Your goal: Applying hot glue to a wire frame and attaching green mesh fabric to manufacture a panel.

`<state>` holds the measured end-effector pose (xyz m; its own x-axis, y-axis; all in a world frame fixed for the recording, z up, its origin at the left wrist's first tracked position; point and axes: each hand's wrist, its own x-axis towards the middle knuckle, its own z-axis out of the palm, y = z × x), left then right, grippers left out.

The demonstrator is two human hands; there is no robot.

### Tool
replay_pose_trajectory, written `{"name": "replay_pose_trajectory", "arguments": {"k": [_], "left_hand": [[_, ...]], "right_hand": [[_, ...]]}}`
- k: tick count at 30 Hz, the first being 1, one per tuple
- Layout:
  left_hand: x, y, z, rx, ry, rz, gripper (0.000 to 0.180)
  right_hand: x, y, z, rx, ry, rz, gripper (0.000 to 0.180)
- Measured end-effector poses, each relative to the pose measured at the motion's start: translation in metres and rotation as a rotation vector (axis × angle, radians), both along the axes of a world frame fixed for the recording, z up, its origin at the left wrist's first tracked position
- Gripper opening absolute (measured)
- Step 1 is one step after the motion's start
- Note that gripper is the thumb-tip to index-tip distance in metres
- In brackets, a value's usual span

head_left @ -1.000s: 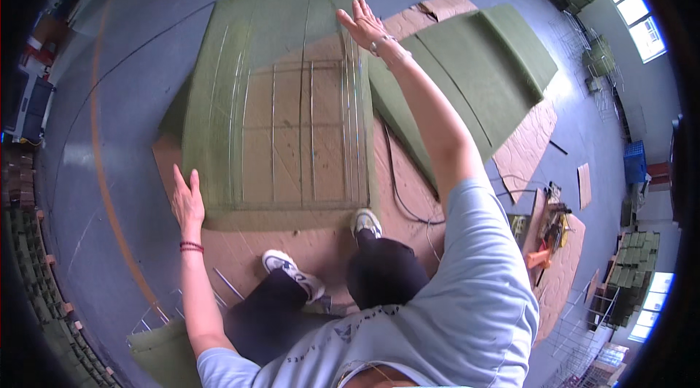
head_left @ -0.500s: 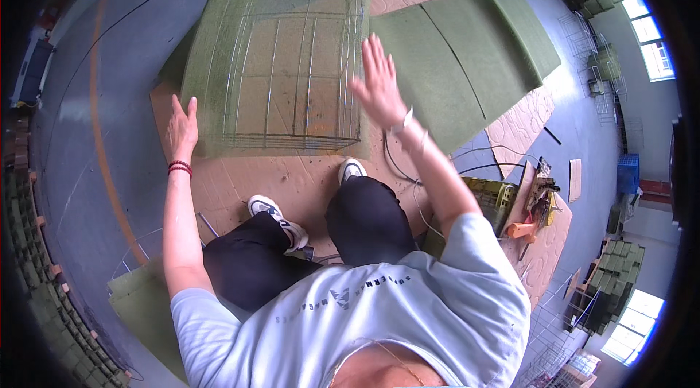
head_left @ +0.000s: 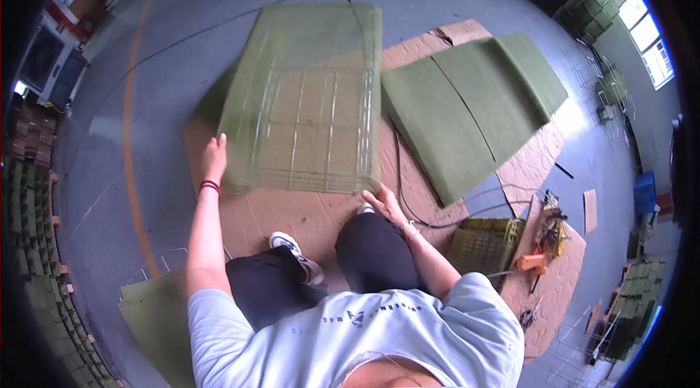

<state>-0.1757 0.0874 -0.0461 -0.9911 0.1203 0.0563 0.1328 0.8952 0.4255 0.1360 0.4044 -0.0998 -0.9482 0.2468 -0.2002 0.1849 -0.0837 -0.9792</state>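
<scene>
Gripping a green foam pad backed by a wire grid, my left hand and right hand clamp fingers on its near corners; it is raised off the cardboard-covered floor, not yet laid down.

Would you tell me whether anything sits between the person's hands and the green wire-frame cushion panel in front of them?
Nothing visible does. The left hand is already on the near left corner of the green cushion panel, and the right hand touches its near right corner. The black cable runs off to the right, clear of both hands.
</scene>
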Motion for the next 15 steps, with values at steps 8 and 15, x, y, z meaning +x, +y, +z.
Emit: {"name": "replay_pose_trajectory", "arguments": {"k": [8, 15], "left_hand": [[-0.003, -0.013, -0.020, 0.112, 0.051, -0.037, 0.047], [0.084, 0.042, -0.021, 0.286, -0.109, -0.231, 0.042]], "right_hand": [[-0.001, 0.022, -0.012, 0.713, 0.010, -0.090, 0.019], [-0.017, 0.159, -0.069, 0.705, 0.054, -0.474, 0.016]]}}
